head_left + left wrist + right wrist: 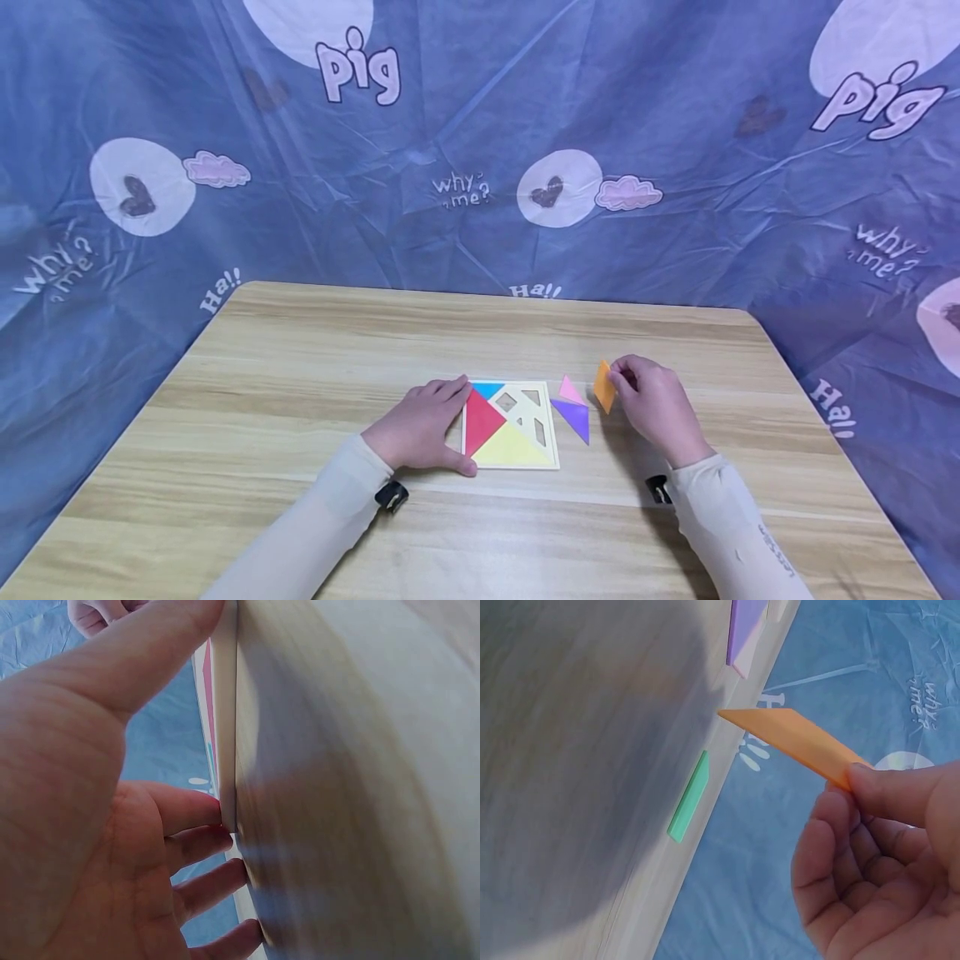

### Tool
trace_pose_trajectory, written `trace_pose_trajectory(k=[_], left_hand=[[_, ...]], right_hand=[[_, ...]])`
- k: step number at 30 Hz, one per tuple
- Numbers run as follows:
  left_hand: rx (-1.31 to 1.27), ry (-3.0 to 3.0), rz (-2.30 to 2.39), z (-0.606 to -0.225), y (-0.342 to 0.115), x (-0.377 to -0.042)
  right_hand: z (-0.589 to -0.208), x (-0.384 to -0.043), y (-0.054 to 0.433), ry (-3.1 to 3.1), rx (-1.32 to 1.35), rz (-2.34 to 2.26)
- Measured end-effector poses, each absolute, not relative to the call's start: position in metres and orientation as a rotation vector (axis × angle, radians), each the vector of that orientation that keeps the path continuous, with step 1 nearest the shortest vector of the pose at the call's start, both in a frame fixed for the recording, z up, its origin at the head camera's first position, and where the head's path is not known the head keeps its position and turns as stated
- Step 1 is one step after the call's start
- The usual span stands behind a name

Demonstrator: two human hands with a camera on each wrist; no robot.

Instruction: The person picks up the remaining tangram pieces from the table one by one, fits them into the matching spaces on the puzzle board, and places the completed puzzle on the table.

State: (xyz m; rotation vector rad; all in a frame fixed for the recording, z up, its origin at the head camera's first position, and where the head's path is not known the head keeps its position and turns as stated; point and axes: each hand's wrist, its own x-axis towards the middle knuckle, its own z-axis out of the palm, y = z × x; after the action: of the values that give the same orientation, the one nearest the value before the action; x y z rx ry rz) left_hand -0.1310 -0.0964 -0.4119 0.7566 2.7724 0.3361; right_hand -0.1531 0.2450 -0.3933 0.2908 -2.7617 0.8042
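Note:
A pale tangram board (517, 467) lies flat on the table with red, yellow and blue pieces in it and several cut-out openings on its right side. My left hand (423, 425) holds the board across its left side, thumb at the near corner and index finger at the far one. To the right of the board, my right hand (660, 408) pinches an orange tangram piece (603, 387) between thumb and fingertips, tilted up on edge. Between board and hand lie a purple triangle (575, 419) and a small pink triangle (570, 390).
A green piece (688, 799) lies on the table in the right wrist view; the right hand hides it in the head view. Behind the wooden table (337, 333) hangs a blue printed cloth (450, 100).

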Motion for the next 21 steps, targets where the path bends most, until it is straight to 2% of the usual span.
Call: trace_pose_trajectory(k=[21], left_hand=[[0.784,2.784,0.323,-0.412,-0.098,-0.132]], right_hand=[[-0.396,-0.149,0.229,-2.743,0.348,0.813]])
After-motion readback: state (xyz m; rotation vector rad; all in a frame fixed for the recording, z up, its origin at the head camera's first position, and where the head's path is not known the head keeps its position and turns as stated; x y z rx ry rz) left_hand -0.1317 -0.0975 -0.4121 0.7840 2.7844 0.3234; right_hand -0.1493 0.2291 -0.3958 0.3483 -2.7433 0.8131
